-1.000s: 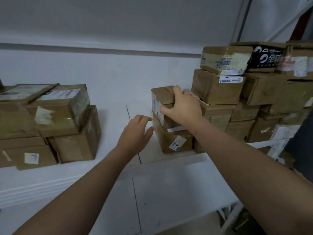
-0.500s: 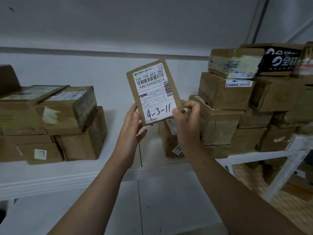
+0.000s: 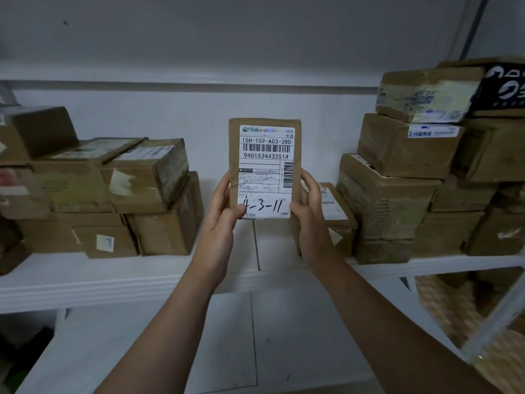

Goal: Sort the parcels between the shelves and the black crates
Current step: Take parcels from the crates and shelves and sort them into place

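Observation:
A small brown cardboard parcel (image 3: 264, 143) stands upright in front of me, its white shipping label facing me with "4-3-11" handwritten at the bottom. My left hand (image 3: 220, 220) grips its lower left edge, thumb on the label. My right hand (image 3: 311, 217) grips its lower right edge. The parcel is held up in the air above the gap in the white shelf (image 3: 142, 277). Behind my right hand a small labelled box (image 3: 335, 211) sits on the shelf.
A pile of brown parcels (image 3: 119, 194) fills the shelf's left side. A taller stack of parcels (image 3: 420, 172) rises on the right. A lower white shelf board (image 3: 255, 336) lies below. A woven basket (image 3: 454, 317) sits at lower right behind a white frame bar.
My right hand lifted the small parcel off the right stack and my left hand joined it. The parcel has turned from tilted to upright and square to me.

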